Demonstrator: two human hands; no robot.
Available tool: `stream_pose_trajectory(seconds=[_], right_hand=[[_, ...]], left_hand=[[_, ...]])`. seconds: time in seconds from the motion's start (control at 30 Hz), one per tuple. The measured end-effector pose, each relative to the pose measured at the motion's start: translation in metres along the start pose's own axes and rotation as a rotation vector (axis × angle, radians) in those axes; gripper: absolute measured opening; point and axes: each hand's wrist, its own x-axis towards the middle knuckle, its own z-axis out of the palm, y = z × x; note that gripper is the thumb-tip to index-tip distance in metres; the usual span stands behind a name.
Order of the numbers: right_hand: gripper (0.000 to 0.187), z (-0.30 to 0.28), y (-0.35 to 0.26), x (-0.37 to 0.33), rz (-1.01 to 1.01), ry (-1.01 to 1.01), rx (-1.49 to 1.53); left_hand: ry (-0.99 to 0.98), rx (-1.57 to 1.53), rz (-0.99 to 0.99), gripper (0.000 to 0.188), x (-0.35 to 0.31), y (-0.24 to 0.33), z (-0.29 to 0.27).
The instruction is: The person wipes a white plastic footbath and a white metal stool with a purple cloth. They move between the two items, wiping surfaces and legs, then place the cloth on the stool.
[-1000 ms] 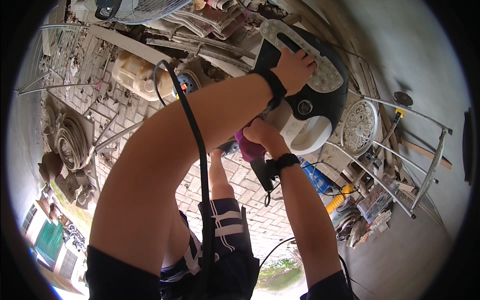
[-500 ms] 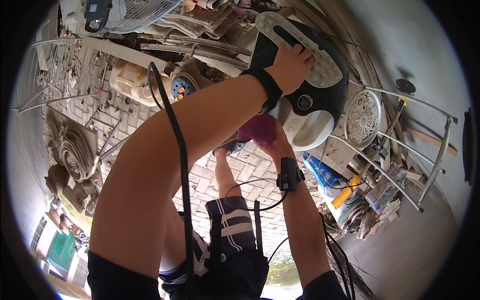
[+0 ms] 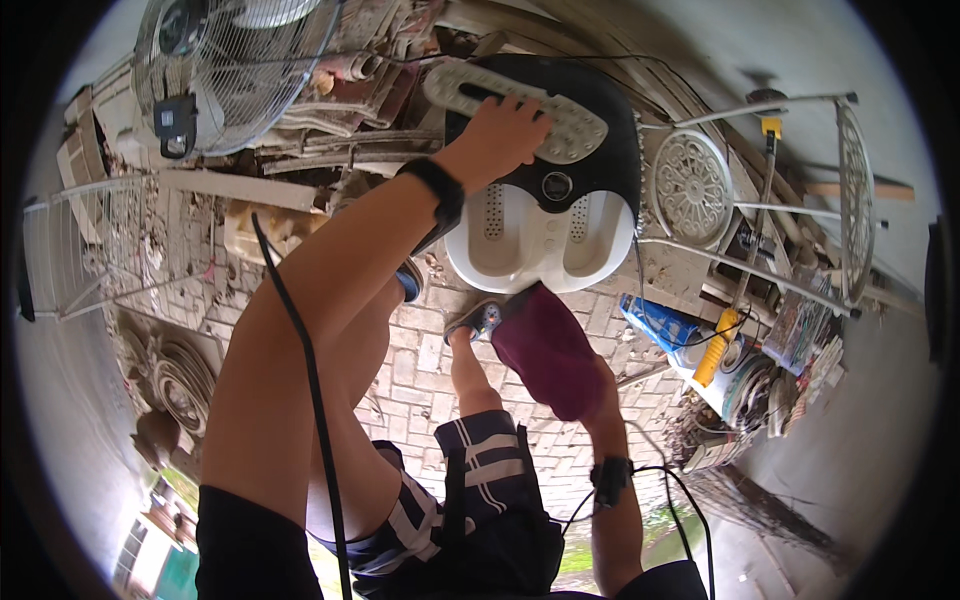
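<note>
A black-and-white foot spa (image 3: 628, 190) with two white foot wells lies ahead of me, a grey studded panel (image 3: 585, 130) across its far black part. My left hand (image 3: 500, 138) rests on that panel, its fingers curled over it beside the slot. In my right hand (image 3: 602, 405), lower and to the right, a maroon cloth (image 3: 550, 350) is gripped. Its far end hangs at the front rim of the spa, between the wells; whether it touches the rim I cannot tell. The cloth hides part of my right fingers.
A wire-caged fan (image 3: 240, 80) stands at the far left by piled boards. To the right are a metal-framed chair (image 3: 690, 188), a yellow-handled tool (image 3: 715, 350) and a blue package (image 3: 655, 325). Black cables hang near my arms. My sandalled foot (image 3: 475, 318) stands on brick paving.
My right hand has drawn the maroon cloth away from the spa, toward me, and it now hangs out long. The view has shifted, showing both wells. My left hand stays on the panel.
</note>
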Motion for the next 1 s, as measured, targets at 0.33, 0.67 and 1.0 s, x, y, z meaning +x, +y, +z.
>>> stream_pose_trajectory(seconds=[0.33,0.67,1.0], right_hand=[[0.022,0.000,-0.005,-0.029,-0.777,0.501,-1.335],[0.013,0.046,-0.008,-0.004,-0.819,0.226,-0.820],[0.011,0.059,-0.017,-0.009,-1.091,0.075,-0.972]], left_hand=[[0.068,-0.060,0.113,0.064,-0.054,0.008,-0.007],[0.061,-0.191,0.210,0.046,-0.058,0.002,-0.011],[-0.087,-0.229,0.308,0.039,-0.042,0.057,-0.047]])
